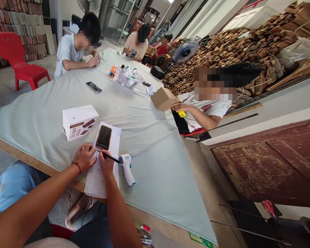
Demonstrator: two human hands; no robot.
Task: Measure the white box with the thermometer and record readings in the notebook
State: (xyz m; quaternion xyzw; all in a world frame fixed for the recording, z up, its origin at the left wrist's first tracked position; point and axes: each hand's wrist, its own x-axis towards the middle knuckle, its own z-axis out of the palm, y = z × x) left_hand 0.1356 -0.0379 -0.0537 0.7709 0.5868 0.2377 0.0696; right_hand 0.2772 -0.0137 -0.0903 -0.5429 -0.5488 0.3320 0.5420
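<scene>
My right hand (pixel 106 163) grips a dark pen (pixel 111 157), its tip down at the white paper (pixel 115 137) on the table. Resting on the paper's left edge, my left hand (pixel 84 157) lies flat with its fingers stretched out, a ring and a red wrist cord on it. A phone (pixel 103 137) with an orange-edged case lies on the paper just beyond both hands. To the right of the pen is a white and blue infrared thermometer (pixel 127 168). A white box (pixel 80 122) with brown print stands beyond my left hand.
A pale cloth covers the table (pixel 155 155). Farther off are another phone (pixel 93 87), a clear basin (pixel 130 79) of bottles and an orange box (pixel 113 71). At the right a person holds a cardboard box (pixel 164 99) and yellow tape measure (pixel 182 114). Others sit beyond.
</scene>
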